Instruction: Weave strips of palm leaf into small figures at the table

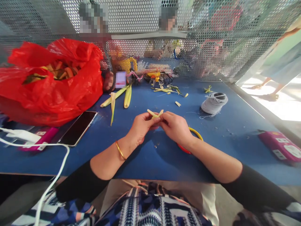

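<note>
My left hand (142, 125) pinches a pale green leaf strip (154, 115) whose two ends stick up in a V. The fingers of my right hand (176, 126) close on the same strip from the other side, just above the blue table. Under my right wrist lies a red and yellow curved thing (197, 133), mostly hidden by the arm. Beyond my hands are several cut leaf pieces, among them a long pale husk (113, 108) and a broader green one (127, 96). A spool of white thread (213, 103) is to the right, a loose thread trailing from it.
A large red plastic bag (80, 84) of leaf pieces fills the left. Near it are a phone (78, 128) and a white cable (63, 163). A magenta box (281, 146) sits at the right edge. A perforated metal screen (145, 18) bounds the blue table (150, 163) behind.
</note>
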